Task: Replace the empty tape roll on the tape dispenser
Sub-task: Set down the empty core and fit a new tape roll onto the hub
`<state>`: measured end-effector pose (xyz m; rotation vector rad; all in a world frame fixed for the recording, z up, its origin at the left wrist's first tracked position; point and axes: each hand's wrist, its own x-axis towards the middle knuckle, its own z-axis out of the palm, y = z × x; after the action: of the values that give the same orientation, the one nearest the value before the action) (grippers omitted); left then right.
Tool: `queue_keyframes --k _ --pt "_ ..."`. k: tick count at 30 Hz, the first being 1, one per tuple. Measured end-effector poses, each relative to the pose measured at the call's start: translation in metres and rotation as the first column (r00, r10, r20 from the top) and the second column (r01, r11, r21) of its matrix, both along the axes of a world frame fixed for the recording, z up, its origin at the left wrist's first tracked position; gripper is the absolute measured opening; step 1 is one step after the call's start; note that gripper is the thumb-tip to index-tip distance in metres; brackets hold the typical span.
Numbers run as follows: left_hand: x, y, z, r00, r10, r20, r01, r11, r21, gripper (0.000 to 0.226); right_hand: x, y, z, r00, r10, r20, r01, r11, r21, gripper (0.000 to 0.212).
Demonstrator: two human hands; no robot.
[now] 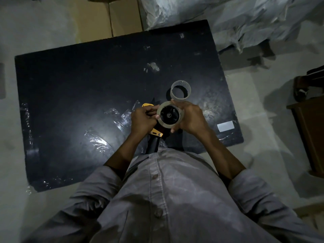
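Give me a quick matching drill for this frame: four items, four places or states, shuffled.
Items:
1. empty core
2. tape roll
3. left hand
4. white label

Places or states:
A. stuck flat near the right edge of the black mat
B. seated around the dispenser's black hub, right hand cupping it
C. standing on end on the mat, just beyond the hands
D. gripping the yellow dispenser frame

Pairs: 1-C, 2-B, 3-D, 4-A
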<state>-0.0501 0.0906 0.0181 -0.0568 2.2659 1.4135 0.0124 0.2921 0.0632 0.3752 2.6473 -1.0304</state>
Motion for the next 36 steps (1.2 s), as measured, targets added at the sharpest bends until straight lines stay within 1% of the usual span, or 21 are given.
queue_keyframes --k 5,11,15,19,24,27,29,32,34,36 --pt "-0.001 0.003 -0.001 1.000 0.010 0.003 -0.010 1.000 0.010 0.043 0.000 -0.002 0.003 1.000 0.003 -0.014 -0.002 1.000 0.022 0.125" --pt "0.001 0.005 0.001 0.999 0.046 0.013 -0.046 0.999 0.001 0.042 -0.002 -0.006 0.004 1.000 0.006 0.008 -0.006 0.999 0.050 0.126" --pt "-0.002 0.006 0.002 0.999 0.038 0.007 -0.038 0.999 -0.031 0.042 -0.004 -0.007 0.003 1.000 0.015 0.004 -0.015 0.998 0.063 0.126" --pt "0.000 0.005 0.002 0.999 0.041 0.001 -0.041 0.999 -0.016 0.041 -0.005 -0.008 0.003 1.000 0.012 0.016 -0.013 0.998 0.066 0.128" --pt "0.003 0.003 -0.001 1.000 0.026 -0.008 -0.026 1.000 -0.004 0.044 0.003 -0.007 -0.003 1.000 -0.002 -0.017 0.002 1.000 -0.007 0.127" --pt "0.004 0.001 -0.003 1.000 0.014 0.014 -0.014 1.000 0.022 0.045 0.007 0.002 -0.010 1.000 -0.018 -0.015 0.017 0.998 -0.066 0.126" --pt "0.007 0.001 -0.003 0.999 0.019 0.035 -0.021 0.998 0.054 0.043 0.008 0.012 -0.010 1.000 -0.003 0.019 0.006 0.989 -0.147 0.126" --pt "0.012 0.000 -0.001 0.998 0.028 0.051 -0.032 0.995 0.093 0.044 0.005 0.026 -0.007 0.994 0.002 0.110 0.033 0.949 -0.313 0.114" --pt "0.012 -0.002 0.002 0.998 0.022 0.063 -0.029 0.994 0.109 0.048 0.003 0.027 -0.006 0.989 -0.030 0.148 0.078 0.939 -0.335 0.111" --pt "0.011 -0.005 0.004 0.996 -0.025 0.080 0.015 0.992 0.122 0.061 0.004 0.023 -0.005 0.987 -0.047 0.151 0.094 0.944 -0.316 0.113"
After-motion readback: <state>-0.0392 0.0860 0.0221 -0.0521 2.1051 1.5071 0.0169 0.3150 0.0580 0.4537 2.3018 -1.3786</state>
